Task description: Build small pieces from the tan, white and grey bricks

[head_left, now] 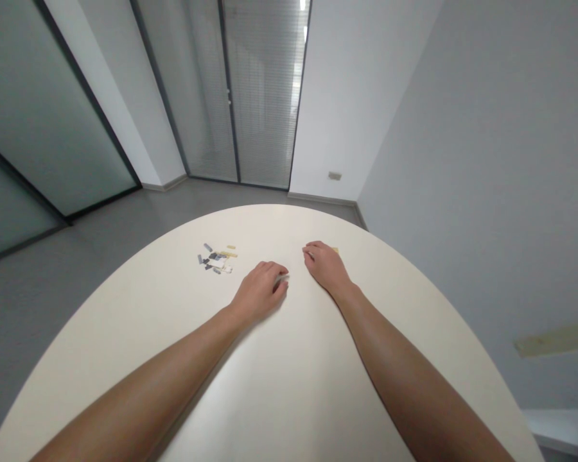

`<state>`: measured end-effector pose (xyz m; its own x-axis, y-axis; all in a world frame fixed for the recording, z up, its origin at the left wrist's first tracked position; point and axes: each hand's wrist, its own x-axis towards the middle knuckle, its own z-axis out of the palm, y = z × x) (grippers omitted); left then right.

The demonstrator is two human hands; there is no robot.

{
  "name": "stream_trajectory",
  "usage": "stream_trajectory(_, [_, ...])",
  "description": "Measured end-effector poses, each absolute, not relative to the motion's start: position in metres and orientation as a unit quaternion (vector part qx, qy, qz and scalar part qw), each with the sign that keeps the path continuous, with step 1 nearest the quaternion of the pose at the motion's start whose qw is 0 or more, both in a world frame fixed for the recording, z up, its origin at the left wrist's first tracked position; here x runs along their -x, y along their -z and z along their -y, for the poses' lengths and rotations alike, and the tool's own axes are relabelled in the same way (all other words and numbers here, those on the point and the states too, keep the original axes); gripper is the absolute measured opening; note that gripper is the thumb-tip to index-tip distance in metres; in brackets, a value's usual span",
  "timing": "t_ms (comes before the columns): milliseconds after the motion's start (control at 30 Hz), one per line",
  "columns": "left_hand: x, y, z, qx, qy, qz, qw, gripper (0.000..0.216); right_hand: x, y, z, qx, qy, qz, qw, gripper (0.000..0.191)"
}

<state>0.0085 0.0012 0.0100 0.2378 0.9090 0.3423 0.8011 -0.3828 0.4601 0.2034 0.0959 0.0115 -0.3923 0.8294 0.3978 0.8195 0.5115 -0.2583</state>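
Note:
Both my forearms reach across a round cream table (279, 372). My left hand (260, 290) rests on the tabletop with its fingers curled, and a small grey piece (283, 278) shows at its fingertips. My right hand (324, 263) lies a little farther out, fingers bent down over a small tan piece (335, 249) that peeks out at its far side. What sits under either hand is mostly hidden. A small pile of grey, black and tan building bricks (217, 259) lies to the left of my left hand, apart from it.
The table's far edge curves just beyond the hands. Behind it lies a grey floor (139, 212), glass partitions (43, 115) at left, a door with blinds (250, 96) and white walls. A tan strip (553, 338) is on the wall at right.

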Motion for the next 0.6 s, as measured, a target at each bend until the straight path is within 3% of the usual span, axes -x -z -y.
stream_trajectory(300, [-0.007,-0.009,0.0,-0.788,-0.281,-0.543,0.07,0.018,-0.206,-0.014,-0.075,0.496,0.028,0.835,0.236,0.018])
stream_trajectory(467, [-0.006,-0.007,0.001,-0.774,-0.284,-0.566,-0.009,0.019,-0.204,-0.012,-0.071,0.516,0.056,0.829,0.206,0.017])
stream_trajectory(600, [0.0,-0.004,0.002,-0.737,-0.256,-0.619,-0.084,0.032,-0.201,-0.013,-0.071,0.507,0.08,0.84,0.177,0.02])
